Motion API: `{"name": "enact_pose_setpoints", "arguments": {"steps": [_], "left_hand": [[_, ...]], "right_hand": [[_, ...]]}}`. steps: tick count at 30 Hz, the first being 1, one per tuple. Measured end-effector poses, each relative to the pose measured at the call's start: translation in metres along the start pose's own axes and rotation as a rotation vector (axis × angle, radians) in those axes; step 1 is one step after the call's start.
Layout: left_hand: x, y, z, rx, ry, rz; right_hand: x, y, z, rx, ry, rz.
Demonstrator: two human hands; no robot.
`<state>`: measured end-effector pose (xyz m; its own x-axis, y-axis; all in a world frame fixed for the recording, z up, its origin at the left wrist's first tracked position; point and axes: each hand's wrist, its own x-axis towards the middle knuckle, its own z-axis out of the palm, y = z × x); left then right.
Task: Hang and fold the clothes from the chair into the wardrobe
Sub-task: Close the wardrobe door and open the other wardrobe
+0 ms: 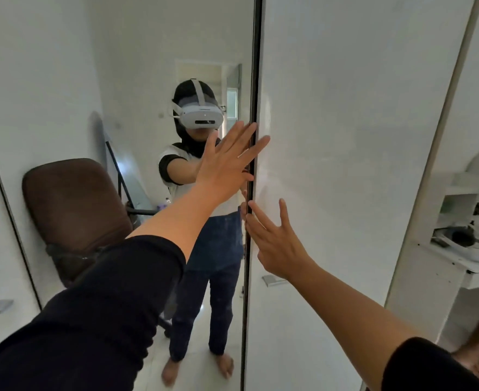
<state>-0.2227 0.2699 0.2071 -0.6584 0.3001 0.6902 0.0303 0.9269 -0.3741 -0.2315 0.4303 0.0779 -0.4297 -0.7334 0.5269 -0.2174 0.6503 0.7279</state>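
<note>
In the mirrored door [119, 66] on my left, the reflection shows the brown chair [74, 210] standing behind me with nothing visible on its seat or backrest; I see no clothes anywhere in view, so I judge the task to be at its start or its end and cannot tell which. My left hand [227, 162] lies flat and open on the glass, fingers [256, 146] spread across the dark vertical seam [253, 80] where the mirror meets the white door [345, 108]. My right hand [277, 244] is also open and holds nothing, its fingers resting at the same seam, lower down, just above a small metal handle [272, 279]. Risk one: if the panels slide or swing, a fingertip at the seam can be pinched. Risk two: pushing with flat palms gives little grip, so the door may slip or stay put, and the glass gets smeared. To the right, a white shelf unit [455, 249] stands near the door edge; a door swung wide could strike it.
</note>
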Motion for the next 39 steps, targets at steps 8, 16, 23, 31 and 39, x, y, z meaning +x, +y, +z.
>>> {"name": "enact_pose_setpoints", "arguments": {"steps": [8,16,23,31,39], "left_hand": [[-0.006,0.005,-0.003,0.029,0.107,0.028],[-0.018,0.045,-0.033,-0.073,0.441,0.206],[-0.013,0.115,-0.071,-0.241,0.593,0.392],[0.015,0.215,-0.133,-0.352,0.61,0.65],[0.043,0.322,-0.18,-0.263,0.622,0.648]], "right_hand": [[0.004,-0.004,-0.018,-0.068,-0.032,0.002],[-0.056,0.009,-0.065,-0.021,0.165,0.016],[-0.14,0.035,-0.105,-0.103,0.09,0.027],[-0.259,0.082,-0.134,-0.273,-0.135,0.195],[-0.343,0.136,-0.149,-0.352,-0.474,0.427]]}}
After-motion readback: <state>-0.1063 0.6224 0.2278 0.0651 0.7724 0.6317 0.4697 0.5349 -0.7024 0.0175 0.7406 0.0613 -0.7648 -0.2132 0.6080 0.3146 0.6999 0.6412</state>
